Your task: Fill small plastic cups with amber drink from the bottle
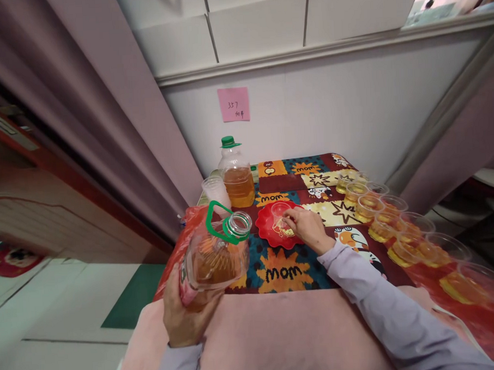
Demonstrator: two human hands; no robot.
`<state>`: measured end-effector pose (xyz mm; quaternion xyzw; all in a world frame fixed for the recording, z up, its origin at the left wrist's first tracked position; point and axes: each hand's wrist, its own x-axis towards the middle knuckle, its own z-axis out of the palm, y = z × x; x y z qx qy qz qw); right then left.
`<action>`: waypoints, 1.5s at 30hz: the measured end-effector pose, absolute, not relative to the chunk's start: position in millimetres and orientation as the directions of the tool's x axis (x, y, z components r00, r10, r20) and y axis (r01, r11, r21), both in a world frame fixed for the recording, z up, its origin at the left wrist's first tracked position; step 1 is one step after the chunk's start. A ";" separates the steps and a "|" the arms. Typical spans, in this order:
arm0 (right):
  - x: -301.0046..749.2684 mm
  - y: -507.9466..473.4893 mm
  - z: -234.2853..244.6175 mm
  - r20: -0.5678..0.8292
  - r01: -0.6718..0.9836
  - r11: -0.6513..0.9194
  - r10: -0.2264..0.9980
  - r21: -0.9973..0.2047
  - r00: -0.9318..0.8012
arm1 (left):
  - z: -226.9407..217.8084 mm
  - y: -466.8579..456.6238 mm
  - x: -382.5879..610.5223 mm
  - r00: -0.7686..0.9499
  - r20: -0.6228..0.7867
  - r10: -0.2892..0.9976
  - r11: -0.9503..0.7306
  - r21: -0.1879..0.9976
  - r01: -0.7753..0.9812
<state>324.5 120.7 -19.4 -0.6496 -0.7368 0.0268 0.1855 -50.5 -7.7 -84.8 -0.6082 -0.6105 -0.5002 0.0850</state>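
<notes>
My left hand (183,313) is wrapped around the lower part of a large clear plastic jug (217,262) of amber liquid. The jug tilts a little; its green handle is up and its mouth has no cap. Right of it, a red scalloped plate (267,230) lies on the patterned mat, with a clear plastic cup (280,210) standing on it. The fingertips of my right hand (310,226) are pinched together at the cup's right side, seemingly on its rim. How much liquid the cup holds is hard to make out.
A second jug (239,185) with a green cap stands at the back left, beside a stack of clear cups (217,194). Along the right edge, several cups of yellow liquid (371,209) stand in rows. A pink note (233,105) is on the wall; pink cloth (286,325) covers the front.
</notes>
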 end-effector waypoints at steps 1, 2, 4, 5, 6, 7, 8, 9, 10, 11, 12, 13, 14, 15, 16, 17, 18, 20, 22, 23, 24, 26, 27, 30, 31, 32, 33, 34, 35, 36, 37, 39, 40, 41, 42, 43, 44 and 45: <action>326.1 120.2 -20.8 0.240 0.951 0.156 0.966 -0.266 -0.091 | -84.0 -7.5 -50.4 -0.206 0.737 0.643 -0.259 0.463 0.848; 328.0 119.5 -22.3 0.240 0.955 0.157 0.966 -0.251 -0.095 | -83.1 -7.3 -50.3 -0.170 0.758 0.630 -0.271 0.419 0.867; 332.4 118.1 -24.8 0.238 0.959 0.159 0.966 -0.235 -0.101 | -81.4 -6.9 -50.3 -0.134 0.781 0.610 -0.296 0.381 0.876; 334.5 117.4 -25.4 0.240 0.958 0.163 0.965 -0.237 -0.105 | -80.7 -6.7 -50.5 -0.128 0.784 0.607 -0.302 0.376 0.876; 336.3 116.5 -25.5 0.247 0.955 0.168 0.963 -0.247 -0.105 | -80.3 -6.5 -50.6 -0.126 0.787 0.604 -0.305 0.374 0.876; 337.6 115.1 -25.1 0.264 0.949 0.171 0.959 -0.266 -0.098 | -80.0 -6.3 -50.8 -0.124 0.786 0.605 -0.305 0.373 0.877; 338.1 113.1 -24.2 0.289 0.937 0.175 0.954 -0.301 -0.085 | -79.9 -6.2 -50.9 -0.118 0.785 0.608 -0.304 0.368 0.879; 337.4 110.2 -23.0 0.322 0.916 0.184 0.944 -0.357 -0.064 | -79.8 -6.1 -50.9 -0.108 0.788 0.607 -0.304 0.355 0.884; 335.0 106.4 -21.7 0.360 0.875 0.204 0.932 -0.438 -0.037 | -79.7 -6.0 -50.6 -0.094 0.799 0.594 -0.309 0.335 0.890; 330.6 101.6 -20.4 0.391 0.804 0.240 0.920 -0.543 -0.011 | -79.3 -6.0 -49.9 -0.075 0.812 0.578 -0.316 0.308 0.897; 323.8 96.0 -19.4 0.407 0.694 0.291 0.914 -0.659 0.003 | -78.7 -6.0 -48.7 -0.054 0.827 0.559 -0.322 0.276 0.906; 314.7 89.7 -18.7 0.403 0.541 0.340 0.915 -0.769 -0.003 | -77.8 -6.1 -46.8 -0.035 0.840 0.542 -0.322 0.245 0.915; 303.5 83.2 -18.4 0.379 0.359 0.364 0.925 -0.859 -0.032 | -76.7 -6.4 -44.2 -0.021 0.849 0.528 -0.316 0.220 0.923; 290.5 76.7 -18.6 0.338 0.170 0.349 0.937 -0.922 -0.090 | -75.2 -6.8 -41.0 -0.015 0.852 0.523 -0.307 0.205 0.929; 276.6 70.6 -19.2 0.290 -0.003 0.294 0.942 -0.956 -0.168 | -73.4 -7.5 -37.4 -0.016 0.851 0.525 -0.296 0.201 0.934; 262.5 65.3 -19.9 0.245 -0.141 0.215 0.937 -0.966 -0.248 | -71.5 -8.4 -33.4 -0.022 0.845 0.534 -0.286 0.206 0.936; 249.1 61.0 -20.8 0.209 -0.242 0.135 0.927 -0.961 -0.312 | -69.3 -9.6 -29.5 -0.035 0.838 0.545 -0.278 0.220 0.935; 227.0 56.5 -22.6 0.163 -0.359 0.021 0.915 -0.933 -0.369 | -64.4 -12.9 -22.9 -0.071 0.801 0.595 -0.261 0.276 0.925; 213.5 57.5 -24.9 0.133 -0.419 -0.022 0.932 -0.908 -0.337 | -59.2 -16.9 -20.1 -0.090 0.738 0.669 -0.272 0.355 0.894; 209.9 59.7 -26.3 0.121 -0.440 -0.030 0.943 -0.897 -0.310 | -56.5 -18.7 -20.5 -0.097 0.701 0.706 -0.289 0.411 0.865; 208.0 62.8 -27.9 0.114 -0.461 -0.035 0.950 -0.887 -0.292 | -54.0 -20.1 -22.2 -0.126 0.666 0.735 -0.297 0.484 0.823; 207.5 70.3 -31.6 0.112 -0.503 -0.043 0.955 -0.863 -0.273 | -49.9 -20.2 -28.4 -0.320 0.574 0.754 -0.252 0.702 0.667; 208.0 74.0 -33.5 0.114 -0.522 -0.046 0.956 -0.851 -0.269 | -48.7 -18.3 -32.3 -0.482 0.487 0.729 -0.208 0.828 0.521; 209.6 83.0 -38.2 0.102 -0.558 -0.064 0.960 -0.827 -0.262 | -49.6 -5.9 -41.5 -0.768 0.091 0.634 -0.128 0.992 0.011; 210.0 85.0 -39.1 0.095 -0.563 -0.074 0.959 -0.823 -0.266 | -51.6 -0.8 -42.4 -0.753 0.005 0.657 -0.106 0.991 -0.085; 210.2 86.7 -39.6 0.090 -0.566 -0.087 0.957 -0.820 -0.276 | -54.4 3.9 -42.0 -0.716 -0.054 0.696 -0.078 0.986 -0.151; 210.6 87.9 -39.8 0.088 -0.570 -0.097 0.954 -0.816 -0.288 | -57.7 7.9 -40.3 -0.671 -0.088 0.737 -0.052 0.981 -0.186; 211.1 88.7 -39.6 0.089 -0.575 -0.104 0.951 -0.812 -0.297 | -61.3 10.8 -37.5 -0.638 -0.111 0.762 -0.040 0.975 -0.218; 211.8 89.3 -39.1 0.089 -0.580 -0.110 0.949 -0.807 -0.304 | -64.9 12.8 -34.1 -0.617 -0.124 0.777 -0.039 0.969 -0.244; 212.8 89.6 -38.1 0.086 -0.584 -0.119 0.947 -0.803 -0.310 | -68.2 13.8 -30.7 -0.610 -0.127 0.782 -0.047 0.964 -0.261; 214.0 89.6 -36.9 0.079 -0.588 -0.129 0.946 -0.799 -0.315 | -70.9 14.0 -27.5 -0.611 -0.126 0.781 -0.059 0.960 -0.273; 216.5 89.1 -33.3 0.051 -0.587 -0.158 0.945 -0.794 -0.324 | -74.1 13.2 -23.0 -0.614 -0.125 0.779 -0.075 0.955 -0.288; 217.6 88.6 -31.0 0.033 -0.586 -0.178 0.943 -0.791 -0.330 | -74.4 12.6 -21.8 -0.613 -0.126 0.780 -0.077 0.953 -0.293; 218.4 88.0 -28.5 0.013 -0.584 -0.198 0.942 -0.787 -0.336 | -73.9 12.0 -21.0 -0.610 -0.127 0.782 -0.076 0.952 -0.296; 218.9 87.2 -25.9 -0.008 -0.582 -0.218 0.940 -0.784 -0.341 | -72.8 11.5 -20.4 -0.606 -0.129 0.785 -0.073 0.952 -0.297; 219.0 86.4 -23.2 -0.032 -0.580 -0.238 0.939 -0.780 -0.342 | -71.2 11.1 -19.7 -0.602 -0.129 0.788 -0.069 0.953 -0.295; 218.7 85.4 -20.6 -0.056 -0.581 -0.255 0.940 -0.773 -0.337 | -69.2 10.8 -18.8 -0.600 -0.127 0.790 -0.067 0.955 -0.290; 218.1 84.2 -18.2 -0.076 -0.586 -0.266 0.942 -0.765 -0.328 | -67.1 10.6 -17.5 -0.600 -0.123 0.791 -0.068 0.956 -0.285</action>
